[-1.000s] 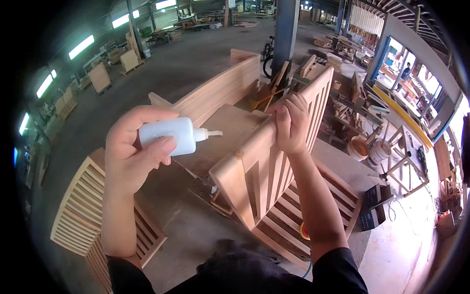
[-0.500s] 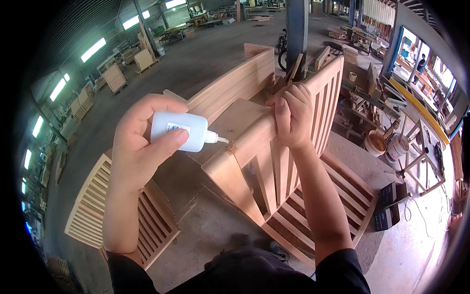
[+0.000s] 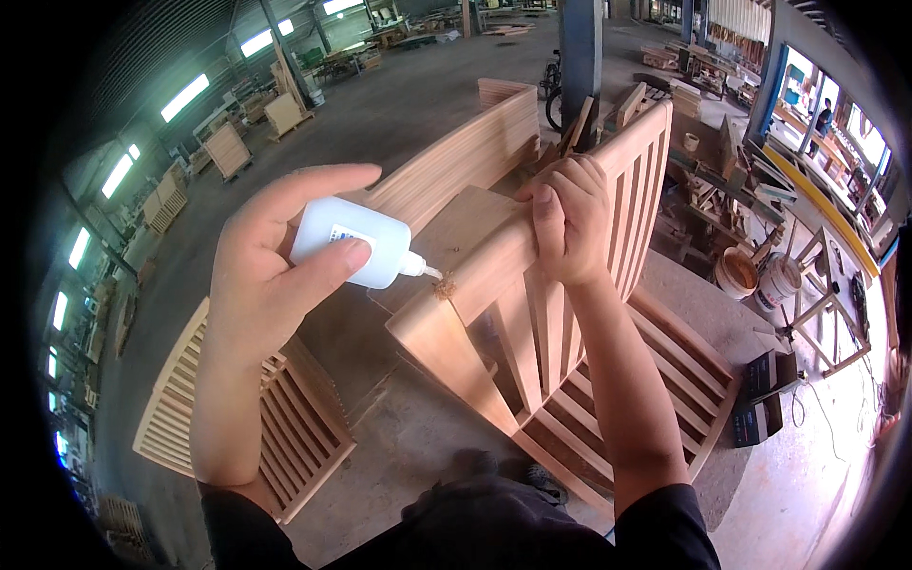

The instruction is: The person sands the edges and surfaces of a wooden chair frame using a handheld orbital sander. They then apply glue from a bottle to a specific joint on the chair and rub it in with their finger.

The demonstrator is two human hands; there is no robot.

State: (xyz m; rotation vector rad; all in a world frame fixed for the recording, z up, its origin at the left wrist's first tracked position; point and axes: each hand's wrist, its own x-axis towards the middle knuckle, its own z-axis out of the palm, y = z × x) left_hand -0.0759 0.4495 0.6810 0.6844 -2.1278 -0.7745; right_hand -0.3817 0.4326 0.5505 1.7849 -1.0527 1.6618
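Observation:
A white squeeze bottle [image 3: 372, 230] with a narrow nozzle is held in my left hand [image 3: 271, 271]. The thumb presses on its near side, while the index finger stretches out above it. Its nozzle tip points right and slightly down at a small patch of sawdust [image 3: 445, 287] on the top rail of a slatted wooden chair frame [image 3: 494, 266]. My right hand [image 3: 567, 223] wraps over that same rail, a little farther along. Vertical slats run below the rail, and a slatted seat part [image 3: 655, 380] spreads out beneath.
A second slatted wooden piece [image 3: 294, 427] stands at the lower left. Behind the frame are stacked curved boards [image 3: 465, 142] and a blue-grey post [image 3: 579, 71]. On the right are buckets [image 3: 777, 275], a dark box [image 3: 763, 394] and scrap wood. A person [image 3: 822, 123] stands far off.
The bottle has tilted, its nozzle now angled more downward at the sawdust patch. My left index finger has straightened and lifted off the bottle. The right hand keeps its grip on the rail.

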